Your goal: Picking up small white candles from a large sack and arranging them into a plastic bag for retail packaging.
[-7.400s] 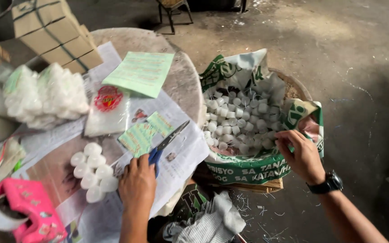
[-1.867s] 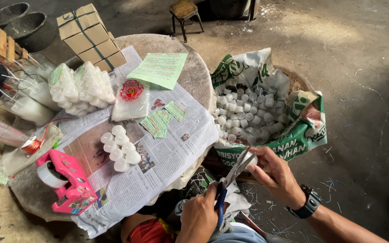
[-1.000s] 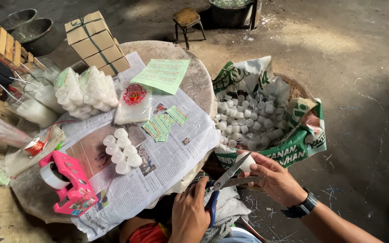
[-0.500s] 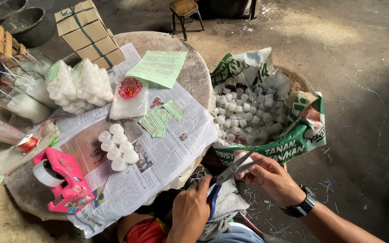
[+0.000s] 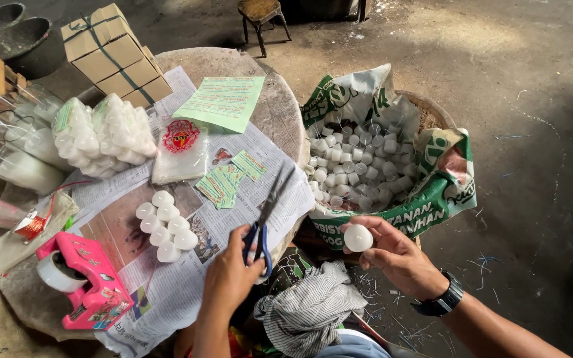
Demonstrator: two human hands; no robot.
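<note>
At the far left of the frame, near the lower edge, a pink tape dispenser [image 5: 86, 282] lies on the newspaper [image 5: 187, 265] that covers the round table [image 5: 283, 113]. Above it you see bags of white candles [image 5: 104, 136], and a small group of loose white candles [image 5: 164, 225] sits on the paper.

Near the lower middle, your left hand [image 5: 230, 278] has its fingers closed through the blue handles of the scissors [image 5: 266, 219]. Half a second ago the blades were at the candle; now you have moved them away over the table edge, pointing up and only slightly parted.

Right of centre, your right hand [image 5: 396, 255] pinches one white candle [image 5: 358, 237] between the fingertips, raised free in front of the basket. I judge from this that the cutting on this piece is finished.

At the right, the sack-lined basket [image 5: 432, 199] holds many more white candles.
</note>
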